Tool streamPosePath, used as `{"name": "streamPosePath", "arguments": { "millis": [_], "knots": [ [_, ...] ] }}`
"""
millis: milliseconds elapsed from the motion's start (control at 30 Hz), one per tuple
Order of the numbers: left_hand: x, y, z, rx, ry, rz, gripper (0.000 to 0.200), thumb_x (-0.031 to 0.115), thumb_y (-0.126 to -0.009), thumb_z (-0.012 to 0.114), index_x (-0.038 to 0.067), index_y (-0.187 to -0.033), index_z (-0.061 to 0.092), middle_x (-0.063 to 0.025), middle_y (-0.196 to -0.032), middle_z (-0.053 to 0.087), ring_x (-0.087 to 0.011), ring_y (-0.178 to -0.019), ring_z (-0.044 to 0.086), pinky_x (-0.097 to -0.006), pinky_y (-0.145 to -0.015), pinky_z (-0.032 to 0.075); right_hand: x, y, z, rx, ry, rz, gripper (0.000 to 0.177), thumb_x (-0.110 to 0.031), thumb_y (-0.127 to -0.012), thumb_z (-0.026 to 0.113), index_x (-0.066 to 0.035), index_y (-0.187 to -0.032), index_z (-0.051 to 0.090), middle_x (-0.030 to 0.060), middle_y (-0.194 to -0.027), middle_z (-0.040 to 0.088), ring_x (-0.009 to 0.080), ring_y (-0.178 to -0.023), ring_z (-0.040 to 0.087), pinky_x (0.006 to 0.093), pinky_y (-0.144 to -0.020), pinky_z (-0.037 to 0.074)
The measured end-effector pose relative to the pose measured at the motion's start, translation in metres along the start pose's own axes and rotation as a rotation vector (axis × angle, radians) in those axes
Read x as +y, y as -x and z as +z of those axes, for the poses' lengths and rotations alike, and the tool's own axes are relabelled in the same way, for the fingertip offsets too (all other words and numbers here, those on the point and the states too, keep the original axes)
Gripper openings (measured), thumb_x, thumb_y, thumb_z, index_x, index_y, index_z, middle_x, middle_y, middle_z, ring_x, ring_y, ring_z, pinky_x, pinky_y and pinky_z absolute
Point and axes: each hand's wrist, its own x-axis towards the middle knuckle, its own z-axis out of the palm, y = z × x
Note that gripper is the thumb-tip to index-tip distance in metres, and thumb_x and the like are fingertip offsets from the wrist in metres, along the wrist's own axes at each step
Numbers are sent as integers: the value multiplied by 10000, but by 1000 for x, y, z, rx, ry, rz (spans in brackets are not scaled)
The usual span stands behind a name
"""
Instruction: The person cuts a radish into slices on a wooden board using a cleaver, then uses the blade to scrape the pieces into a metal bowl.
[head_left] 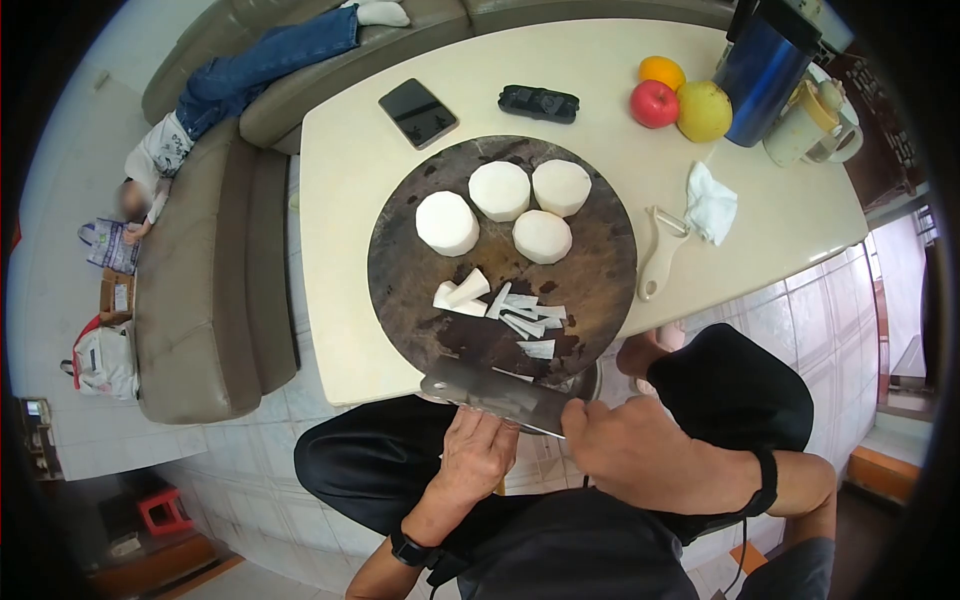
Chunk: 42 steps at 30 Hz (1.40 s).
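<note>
My right hand [625, 450] is wrapped round the handle of a broad cleaver [500, 395], whose blade points left over the near edge of the round dark board [400, 290]. Just under the blade, my left hand [478, 450] has its fingers pressed together; what they hold, if anything, is hidden. Four thick white rounds, one of them [447, 223] at the left, sit on the far half of the board. Nearer me lie white chunks [462, 293] and several thin white strips [522, 312].
A peeler [661, 255] and crumpled tissue [711, 203] lie right of the board. Behind are a phone [418, 113], a black packet [538, 104], a red apple [653, 104], other fruit and a blue flask [765, 72]. A person [265, 70] lies on the sofa [200, 290].
</note>
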Motion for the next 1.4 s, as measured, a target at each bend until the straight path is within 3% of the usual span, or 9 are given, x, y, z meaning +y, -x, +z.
{"name": "streamPosePath", "arguments": {
  "millis": [167, 433, 733, 967, 1233, 1400],
  "knots": [
    [0, 0, -1, -3, 5, -11, 279, -65, -658, 708, -35, -935, 681, -169, -1000, 625, -370, -926, 627, -429, -819, 531, -4, -15, 13, 44, -31, 17, 438, -15, -656, 672, 204, -1022, 572, 159, -671, 624, 251, -576, 666, 320, -467, 509],
    [-1, -2, -1, 29, 18, 5, 265, -81, -677, 702, -53, -938, 670, -185, -1008, 623, -376, -924, 629, -431, -782, 536, -2, -4, 8, 72, -63, 70, 240, -24, -660, 662, 66, -853, 550, 154, -665, 620, 276, -579, 670, 348, -465, 508],
    [-1, 3, 1, 2, 36, -25, 315, -74, -665, 704, -51, -978, 675, -179, -1028, 623, -383, -945, 626, -443, -817, 526, -7, -2, 10, 24, -7, 72, 392, -32, -669, 659, 165, -997, 574, 154, -679, 638, 250, -587, 673, 329, -474, 516],
    [2, -1, 1, 23, -6, -23, 271, -57, -673, 716, -38, -940, 678, -180, -1017, 606, -386, -955, 603, -463, -834, 496, -6, -13, 19, 77, -20, 57, 369, -35, -663, 665, 153, -969, 580, 170, -698, 646, 258, -615, 685, 327, -476, 514],
    [-1, -1, 4, 64, 19, 3, 294, -56, -676, 718, -45, -965, 668, -183, -1017, 600, -387, -953, 599, -473, -829, 493, -6, -1, 10, 103, -60, 74, 217, -26, -667, 647, 61, -837, 543, 154, -653, 616, 277, -580, 663, 349, -475, 504],
    [0, -2, 0, 48, 28, -9, 312, -63, -665, 716, -47, -974, 669, -185, -1019, 611, -388, -945, 608, -464, -817, 508, -5, -3, 7, 63, -54, 67, 270, -27, -665, 648, 98, -888, 560, 160, -668, 629, 267, -592, 671, 345, -479, 507]
  ]
}}
